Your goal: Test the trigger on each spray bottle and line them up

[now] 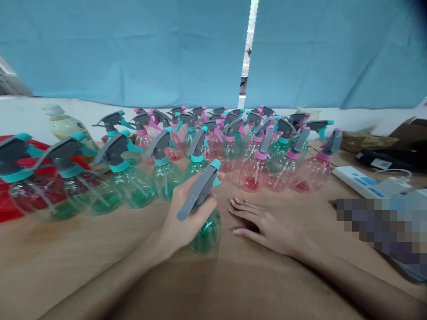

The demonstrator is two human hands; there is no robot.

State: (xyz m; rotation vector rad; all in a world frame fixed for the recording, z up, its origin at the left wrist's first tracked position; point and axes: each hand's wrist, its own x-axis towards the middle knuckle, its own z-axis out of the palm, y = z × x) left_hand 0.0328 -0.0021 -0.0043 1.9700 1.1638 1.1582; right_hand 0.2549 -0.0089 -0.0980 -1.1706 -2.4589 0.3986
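My left hand (187,218) is wrapped round the neck of a green spray bottle (206,233) with a grey and teal trigger head. The bottle is near the middle of the table, and my fingers hide its collar. Palm down on the wood to the right lies my right hand (263,222), fingers stretched out, holding nothing. Just beyond it stand pink spray bottles (254,173) with grey and pink heads. A row of green spray bottles (133,189) runs to the left of my left hand.
More pink and green spray bottles crowd the back of the table (263,284). A larger capped bottle (68,126) and red plastic (10,200) are at the left. On the right lie a white power strip (360,180) and a black object (387,160). A blue curtain (133,53) hangs behind.
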